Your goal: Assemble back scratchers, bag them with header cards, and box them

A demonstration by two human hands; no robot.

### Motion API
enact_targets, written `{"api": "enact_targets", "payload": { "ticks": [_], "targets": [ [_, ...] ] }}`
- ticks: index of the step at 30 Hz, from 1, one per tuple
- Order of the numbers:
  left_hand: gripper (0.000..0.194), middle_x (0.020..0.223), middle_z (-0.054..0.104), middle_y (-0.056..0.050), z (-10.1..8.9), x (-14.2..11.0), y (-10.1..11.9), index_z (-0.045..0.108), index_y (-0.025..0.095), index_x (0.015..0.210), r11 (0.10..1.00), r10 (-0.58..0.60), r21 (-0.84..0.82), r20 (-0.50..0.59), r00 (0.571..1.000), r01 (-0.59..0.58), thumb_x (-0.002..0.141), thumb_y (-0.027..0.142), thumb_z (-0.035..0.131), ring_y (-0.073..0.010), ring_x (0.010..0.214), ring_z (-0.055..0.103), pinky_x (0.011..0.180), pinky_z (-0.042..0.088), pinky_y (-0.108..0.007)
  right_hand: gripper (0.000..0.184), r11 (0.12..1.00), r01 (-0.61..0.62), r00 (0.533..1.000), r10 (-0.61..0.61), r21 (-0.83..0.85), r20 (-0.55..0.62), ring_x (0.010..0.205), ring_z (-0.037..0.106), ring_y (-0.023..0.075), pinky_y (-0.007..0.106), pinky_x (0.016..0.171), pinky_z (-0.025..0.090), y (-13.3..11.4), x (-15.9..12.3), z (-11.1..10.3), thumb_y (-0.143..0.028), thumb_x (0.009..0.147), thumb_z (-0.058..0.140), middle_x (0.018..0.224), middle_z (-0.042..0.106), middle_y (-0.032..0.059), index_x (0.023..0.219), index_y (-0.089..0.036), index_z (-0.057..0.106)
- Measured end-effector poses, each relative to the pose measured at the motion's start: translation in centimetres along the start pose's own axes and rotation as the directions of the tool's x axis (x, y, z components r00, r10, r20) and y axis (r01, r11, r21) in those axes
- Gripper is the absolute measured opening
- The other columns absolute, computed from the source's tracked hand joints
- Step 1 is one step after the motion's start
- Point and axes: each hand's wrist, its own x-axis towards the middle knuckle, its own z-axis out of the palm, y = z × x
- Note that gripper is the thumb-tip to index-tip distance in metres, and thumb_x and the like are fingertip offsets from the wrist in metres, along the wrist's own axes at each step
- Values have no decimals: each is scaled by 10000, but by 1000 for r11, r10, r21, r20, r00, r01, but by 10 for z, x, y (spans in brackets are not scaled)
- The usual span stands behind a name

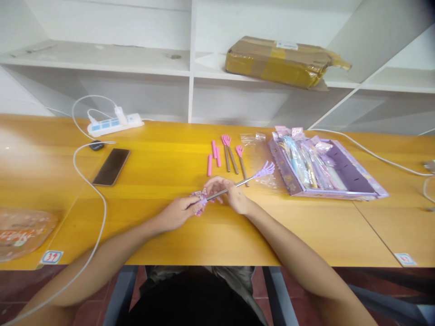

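Observation:
A back scratcher with a lilac claw head (264, 170) and a silver rod slants across in front of me, head up to the right. My left hand (181, 212) grips its lower end, where shiny purple-and-pink crinkled material (201, 199) bunches around the handle. My right hand (234, 195) curls round the middle of the rod; some of its fingers are partly hidden. Just beyond lie three pink-headed back scratchers (239, 151) with bare metal rods. Left of them are three pink tubes (209, 165), apart from the rods.
A purple open box (340, 195) with several wrapped back scratchers stands at the right, clear plastic bags (253, 139) beside it. To the left are a phone (112, 167), a power strip (117, 125), a white cable (102, 199) and an orange packet (25, 233). A taped carton (272, 61) sits on the shelf.

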Motion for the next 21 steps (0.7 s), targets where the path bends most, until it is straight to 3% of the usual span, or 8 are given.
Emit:
{"api": "enact_targets", "payload": {
  "ticks": [16, 21],
  "targets": [
    [432, 922, 648, -45, 0, 1, -1, 662, 169, 940, 1000, 0, -27, -10, 1000, -1, 1100, 502, 438, -187, 907, 607, 880, 459, -296, 608, 998, 10, 998, -5, 62, -66, 605, 563, 143, 276, 517, 419, 21, -1, 25, -639, 1106, 274, 851, 656, 44, 1082, -201, 695],
    [448, 977, 670, -67, -4, 3, -2, 698, 156, 1058, 993, 5, -119, 29, 1000, -1, 1096, 523, 443, -188, 912, 612, 892, 468, -307, 635, 999, -30, 1000, 30, -17, -3, 671, 574, 163, 298, 574, 443, 11, 0, 11, -696, 1077, 338, 901, 688, 67, 1164, -195, 717]
  ]
}}
